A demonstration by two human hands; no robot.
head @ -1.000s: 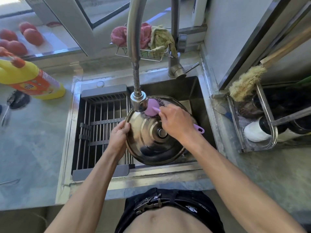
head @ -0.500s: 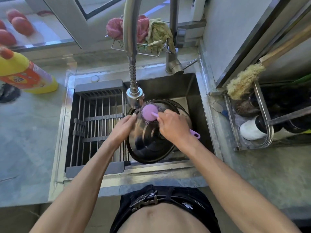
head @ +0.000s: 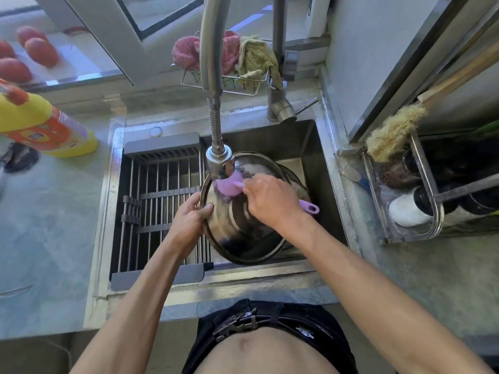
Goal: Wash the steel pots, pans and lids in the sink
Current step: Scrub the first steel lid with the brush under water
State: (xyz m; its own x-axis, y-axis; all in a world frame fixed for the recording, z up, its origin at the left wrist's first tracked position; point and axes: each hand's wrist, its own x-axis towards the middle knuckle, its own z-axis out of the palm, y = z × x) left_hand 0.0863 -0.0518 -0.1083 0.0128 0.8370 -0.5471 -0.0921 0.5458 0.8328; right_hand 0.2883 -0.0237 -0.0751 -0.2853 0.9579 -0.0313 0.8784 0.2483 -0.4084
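Lid (head: 243, 225) tilted over the sink (head: 305, 141) beneath the tap (head: 219, 160); left hand (head: 189, 221) grips its rim, fingers curled, while right hand (head: 272, 201) clasps a purple brush (head: 229, 184) against it.

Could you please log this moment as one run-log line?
left hand grips steel lid rim | right hand scrubs with purple brush | under faucet head | over sink

Sunlight pours through the open window (head: 151, 14) onto a grey stone counter (head: 48, 225); a pale wall (head: 364, 49) rises at right.
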